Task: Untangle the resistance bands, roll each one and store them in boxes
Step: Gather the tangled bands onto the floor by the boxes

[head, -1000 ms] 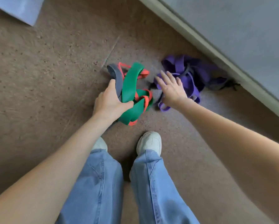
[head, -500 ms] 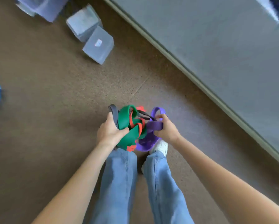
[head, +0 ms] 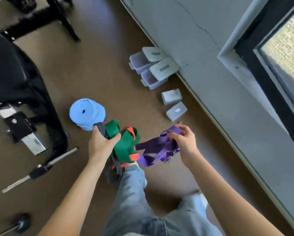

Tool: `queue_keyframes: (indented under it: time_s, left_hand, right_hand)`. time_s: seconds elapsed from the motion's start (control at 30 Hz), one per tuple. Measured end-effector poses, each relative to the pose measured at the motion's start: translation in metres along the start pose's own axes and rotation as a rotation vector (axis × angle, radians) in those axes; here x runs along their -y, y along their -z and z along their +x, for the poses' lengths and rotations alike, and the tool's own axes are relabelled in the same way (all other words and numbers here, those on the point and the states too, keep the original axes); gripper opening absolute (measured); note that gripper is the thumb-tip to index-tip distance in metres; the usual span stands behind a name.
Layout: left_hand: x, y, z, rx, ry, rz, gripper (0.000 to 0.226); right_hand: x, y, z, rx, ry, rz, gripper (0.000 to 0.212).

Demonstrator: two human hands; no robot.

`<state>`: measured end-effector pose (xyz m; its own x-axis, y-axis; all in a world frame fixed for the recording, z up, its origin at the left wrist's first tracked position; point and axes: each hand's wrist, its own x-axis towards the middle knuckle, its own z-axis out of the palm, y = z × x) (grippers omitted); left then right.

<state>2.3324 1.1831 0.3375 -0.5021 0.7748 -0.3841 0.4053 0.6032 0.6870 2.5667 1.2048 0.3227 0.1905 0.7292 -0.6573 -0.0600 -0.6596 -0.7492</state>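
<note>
nearest, blue jeans (head: 139,206) on two legs, seen from above, over a brown floor (head: 91,82). left hand (head: 101,144) held up above the jeans, fingers curled tight round a grey band (head: 103,132) and a wide green band (head: 124,142). red band (head: 133,157) twisted in and out of the green one, all in one knot. loose grey end hanging down beside the left leg. right hand (head: 183,141) at the same height, fingers and thumb pinching a bunch of purple bands (head: 157,147). purple bunch stretched across between the two hands, touching the green and red knot on its left side, some loops hanging down under it. all bands up in the air, none on the floor.

a bit farther, a round light blue thing (head: 86,113) on the floor just past the left hand, a small dark hole in its top. black frame with metal parts (head: 23,126) on the left, blurry. past the right hand, two small clear boxes (head: 174,104) side by side on the floor near the grey wall (head: 202,57). farther still, two bigger clear boxes with pale lids (head: 151,67) right up by the wall. dark window frame (head: 265,70) at the far right.
</note>
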Motion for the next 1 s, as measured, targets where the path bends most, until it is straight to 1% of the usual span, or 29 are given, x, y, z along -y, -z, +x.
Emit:
queue_keyframes:
  time_s: [0.07,0.17,0.2,0.3,0.37,0.47,0.57,0.6,0.67,0.77,0.93,1.0]
  left_hand:
    - [-0.009,0.033,0.036,-0.074,0.04,-0.05,0.066]
    - [-0.031,0.074,0.092,-0.09,0.015,-0.089,0.07]
    - [-0.041,0.085,0.11,-0.08,-0.005,-0.099,0.07]
    - [-0.069,0.102,0.159,-0.024,-0.047,-0.123,0.079]
    - [-0.087,0.106,0.193,0.018,-0.09,-0.107,0.074]
    - [-0.117,0.104,0.253,0.065,-0.182,0.019,0.065]
    - [-0.151,0.093,0.312,0.144,-0.288,0.126,0.046]
    - [-0.16,0.089,0.331,0.173,-0.298,0.138,0.043]
    - [-0.18,0.083,0.369,0.219,-0.296,0.157,0.042]
    - [-0.211,0.079,0.425,0.276,-0.31,0.205,0.041]
    - [-0.264,0.059,0.495,0.435,-0.413,0.355,0.041]
    - [-0.283,0.039,0.525,0.517,-0.453,0.421,0.04]
  right_hand:
    - [0.018,-0.032,0.005,-0.038,0.025,-0.004,0.034]
    - [0.045,-0.068,0.013,-0.058,0.07,-0.02,0.038]
    - [0.054,-0.079,0.016,-0.07,0.08,-0.009,0.039]
    - [0.083,-0.105,0.035,-0.083,0.104,0.017,0.043]
    - [0.102,-0.124,0.054,-0.11,0.07,0.0,0.046]
    - [0.128,-0.155,0.099,-0.137,0.043,-0.029,0.043]
    - [0.153,-0.182,0.157,-0.154,0.02,-0.041,0.04]
    - [0.159,-0.192,0.178,-0.153,-0.006,-0.032,0.041]
    - [0.172,-0.21,0.22,-0.146,-0.063,-0.032,0.044]
    - [0.19,-0.23,0.27,-0.165,-0.128,-0.142,0.044]
    - [0.188,-0.254,0.313,-0.09,-0.297,-0.218,0.044]
    - [0.183,-0.264,0.325,-0.117,-0.32,-0.226,0.043]
